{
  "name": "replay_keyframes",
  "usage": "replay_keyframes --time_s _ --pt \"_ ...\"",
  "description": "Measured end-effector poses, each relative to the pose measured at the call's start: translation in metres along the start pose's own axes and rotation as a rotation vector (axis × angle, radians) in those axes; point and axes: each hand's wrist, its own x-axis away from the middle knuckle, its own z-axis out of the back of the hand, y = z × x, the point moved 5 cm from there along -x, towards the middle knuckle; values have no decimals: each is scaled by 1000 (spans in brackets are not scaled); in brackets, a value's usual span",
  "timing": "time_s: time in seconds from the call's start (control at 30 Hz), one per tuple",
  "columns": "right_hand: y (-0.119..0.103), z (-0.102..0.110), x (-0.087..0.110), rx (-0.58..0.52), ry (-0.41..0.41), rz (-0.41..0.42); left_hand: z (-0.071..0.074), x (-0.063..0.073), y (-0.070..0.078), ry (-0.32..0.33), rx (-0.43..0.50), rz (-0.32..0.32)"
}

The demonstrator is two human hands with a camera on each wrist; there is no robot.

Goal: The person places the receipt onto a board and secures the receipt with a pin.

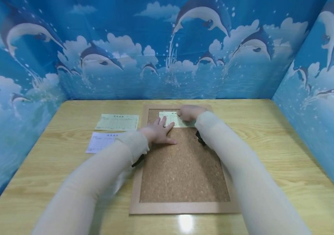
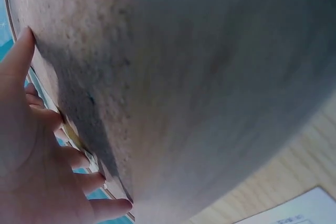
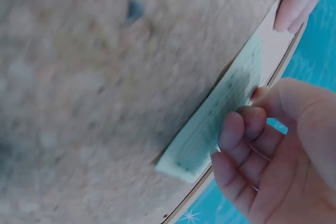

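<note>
A pale green printed slip (image 1: 170, 119) lies near the top of a wood-framed cork board (image 1: 184, 169). My left hand (image 1: 161, 132) rests spread out on the board, its upper fingers over the slip's left end. In the left wrist view, those fingers (image 2: 84, 157) look straight and apart. My right hand (image 1: 189, 113) is over the slip's right half, fingers curled. From the right wrist, the thumb of that hand (image 3: 283, 145) touches the slip (image 3: 212, 114), with a small reddish spot at its tip. Whether it pinches something there, I cannot tell.
Left of the board lie another pale green slip (image 1: 118, 122) and a pale purple slip (image 1: 100, 142), partly covered by my left sleeve (image 1: 96, 176). Something whitish and blurred shows beside that forearm. Dolphin-printed curtains (image 1: 167, 65) enclose the wooden table (image 1: 273, 137) at back and sides.
</note>
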Motion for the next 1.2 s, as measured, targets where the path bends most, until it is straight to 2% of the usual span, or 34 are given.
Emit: replay_keyframes --time_s 0.1,0.3,0.5,0.8,1.2 --pt "4 -1 -1 -26 -25 -24 -1 1 0 -4 3 -3" --pt "0 5 -4 7 -6 7 1 0 -2 18 13 4" --pt "-3 7 -4 -2 -19 -6 1 0 -4 21 6 -2" --pt "-6 5 -1 -12 18 -30 -4 1 -3 39 -6 -12" --pt "-2 -1 -1 15 39 -32 -9 13 6 19 -46 -3"
